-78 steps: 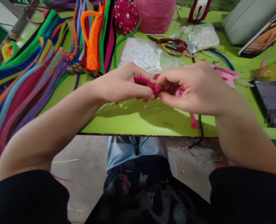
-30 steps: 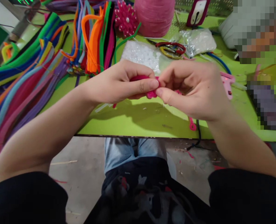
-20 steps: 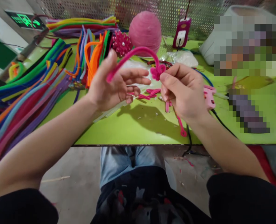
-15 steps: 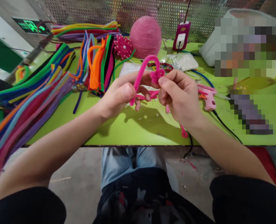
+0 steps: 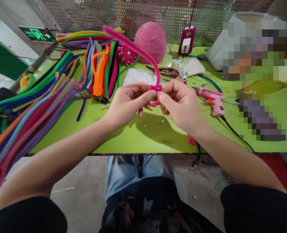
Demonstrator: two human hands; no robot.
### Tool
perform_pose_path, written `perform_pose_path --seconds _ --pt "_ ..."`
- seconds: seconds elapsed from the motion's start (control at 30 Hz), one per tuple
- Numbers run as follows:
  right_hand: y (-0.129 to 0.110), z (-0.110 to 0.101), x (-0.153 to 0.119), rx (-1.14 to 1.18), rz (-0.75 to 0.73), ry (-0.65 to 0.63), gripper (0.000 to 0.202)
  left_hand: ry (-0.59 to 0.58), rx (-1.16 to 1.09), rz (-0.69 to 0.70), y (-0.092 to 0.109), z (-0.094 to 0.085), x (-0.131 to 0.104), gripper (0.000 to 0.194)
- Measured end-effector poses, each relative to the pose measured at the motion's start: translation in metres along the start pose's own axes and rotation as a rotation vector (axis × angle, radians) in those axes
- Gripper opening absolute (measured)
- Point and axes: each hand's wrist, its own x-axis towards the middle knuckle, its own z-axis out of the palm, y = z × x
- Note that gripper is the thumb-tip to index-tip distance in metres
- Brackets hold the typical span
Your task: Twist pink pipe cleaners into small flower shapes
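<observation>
Above the green table, a bright pink pipe cleaner [image 5: 147,55] curves up and to the left from a small looped, flower-like knot. My left hand [image 5: 131,103] pinches the left side of that knot between thumb and forefinger. From the right, my right hand [image 5: 181,105] pinches the same knot, and the thumbs almost meet. More pink strands show below the fingers. Just beyond the hands lies a clear packet of small white pieces [image 5: 138,77]. Behind it are a pink wound ball [image 5: 150,42] and a pink flower with a pearl centre [image 5: 127,53].
Bundles of coloured pipe cleaners [image 5: 31,110] cover the left of the green table [image 5: 124,142]. To the right lie a pink glue gun [image 5: 217,102] with a black cable and scissors. A power socket [image 5: 186,42] and a pale bin [image 5: 215,48] stand at the back.
The free end of the pipe cleaner has left my left thumb and swung up and leftward. My left fingers have moved onto the knot, and my hands are closer together.
</observation>
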Motion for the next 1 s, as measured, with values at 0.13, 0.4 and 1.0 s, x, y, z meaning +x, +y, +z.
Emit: perform_pose_path --seconds 0.13,0.4,1.0 --pt "-0.008 -0.012 -0.003 -0.29 -0.183 0.0 0.016 0.025 0.105 0.053 0.007 -0.002 -0.005 0.028" --pt "-0.012 -0.031 0.007 -0.441 -0.35 -0.207 0.008 -0.123 0.039 0.085 0.018 -0.009 -0.005 0.011" --pt "0.008 -0.038 0.017 -0.783 -1.118 -0.203 0.01 -0.238 -0.319 -0.381 0.023 -0.008 0.0 0.021"
